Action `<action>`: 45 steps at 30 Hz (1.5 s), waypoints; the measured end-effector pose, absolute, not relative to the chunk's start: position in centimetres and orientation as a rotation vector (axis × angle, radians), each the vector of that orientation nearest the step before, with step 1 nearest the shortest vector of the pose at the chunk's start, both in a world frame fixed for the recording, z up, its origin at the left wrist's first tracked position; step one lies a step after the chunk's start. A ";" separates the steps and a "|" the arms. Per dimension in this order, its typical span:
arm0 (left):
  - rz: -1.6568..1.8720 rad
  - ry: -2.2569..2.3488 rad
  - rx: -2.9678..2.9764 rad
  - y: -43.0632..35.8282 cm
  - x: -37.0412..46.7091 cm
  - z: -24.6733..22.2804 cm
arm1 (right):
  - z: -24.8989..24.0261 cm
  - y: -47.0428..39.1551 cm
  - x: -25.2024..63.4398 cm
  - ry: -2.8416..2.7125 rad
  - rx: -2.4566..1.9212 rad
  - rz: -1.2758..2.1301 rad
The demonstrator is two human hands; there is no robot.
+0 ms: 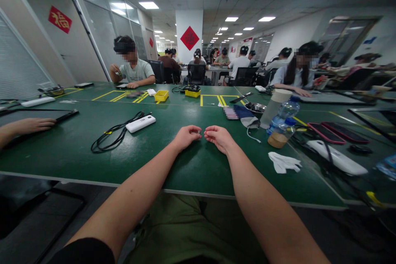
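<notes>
Both of my hands are held close together over the green table (182,169), a narrow gap between their fingertips. My left hand (187,137) is closed in a pinch on a small shiny piece (199,132), too small to name. Facing it, my right hand (219,137) has its fingers curled and pressed together; whatever they hold, if anything, cannot be made out. To the left of my hands lies a white power bank (141,123) beside a coiled black cable (108,142).
On the right stand plastic bottles (280,130), a pale cylinder (274,107) and a metal bowl (256,108), near a crumpled white tissue (284,162) and phones (343,132). Yellow trays (161,96) sit farther back. Another person's hand (37,125) rests on a tablet at left.
</notes>
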State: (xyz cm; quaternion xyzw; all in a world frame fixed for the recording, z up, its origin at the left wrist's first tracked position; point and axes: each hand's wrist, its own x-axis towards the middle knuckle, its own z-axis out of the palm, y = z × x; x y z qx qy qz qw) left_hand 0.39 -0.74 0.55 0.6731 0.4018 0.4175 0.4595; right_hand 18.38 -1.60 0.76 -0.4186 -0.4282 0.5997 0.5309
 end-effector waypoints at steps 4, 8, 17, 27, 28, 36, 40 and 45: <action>1.038 0.959 1.526 -0.8 0.4 0.6 | 0.9 -1.7 18.3 -1.041 -0.968 1.471; 1.046 0.839 1.252 -0.7 0.6 0.8 | 1.1 -1.6 18.3 -0.977 -0.943 1.570; 0.951 0.733 1.013 -0.6 0.3 1.2 | 1.6 -1.6 18.3 -0.874 -0.992 1.617; 0.934 0.793 1.081 -0.6 0.5 1.0 | 1.4 -1.6 18.1 -0.942 -1.042 1.576; 0.935 0.794 1.084 -0.6 0.4 1.0 | 1.4 -1.5 18.1 -0.946 -1.043 1.575; 0.936 0.802 1.097 -0.5 0.4 0.8 | 1.4 -1.5 18.1 -0.965 -1.039 1.576; 0.938 0.806 1.100 -0.6 0.4 0.8 | 1.0 -1.2 18.2 -0.970 -1.041 1.582; 0.946 0.792 1.114 -0.5 0.4 0.6 | 1.0 -1.2 18.2 -0.971 -1.048 1.578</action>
